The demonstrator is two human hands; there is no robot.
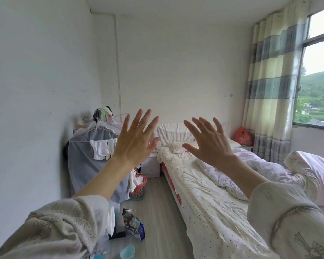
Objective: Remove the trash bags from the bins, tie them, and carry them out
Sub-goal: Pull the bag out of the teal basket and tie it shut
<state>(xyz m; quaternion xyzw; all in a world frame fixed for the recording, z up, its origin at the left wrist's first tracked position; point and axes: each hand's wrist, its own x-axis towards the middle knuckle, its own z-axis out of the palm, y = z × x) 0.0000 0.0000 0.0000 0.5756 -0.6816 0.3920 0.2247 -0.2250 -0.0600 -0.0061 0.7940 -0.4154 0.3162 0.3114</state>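
- Both arms are raised in front of the person: the left hand (134, 142) and the right hand (209, 144) are empty, fingers (146, 116) spread wide, grasping nothing.
- A small mesh bin (138, 192) stands on the wooden floor (157, 212) between the clothes rack (94, 156) and the bed (204, 202).
- A red trash bag (141, 184) lines the bin, with white rubbish inside.
- Another red bag (242, 136) sits by the curtain (271, 90), well apart from both hands.

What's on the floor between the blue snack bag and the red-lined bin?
Head view: bare wood floor between the snack bag and the bin; hanging clothes crowd its left edge.
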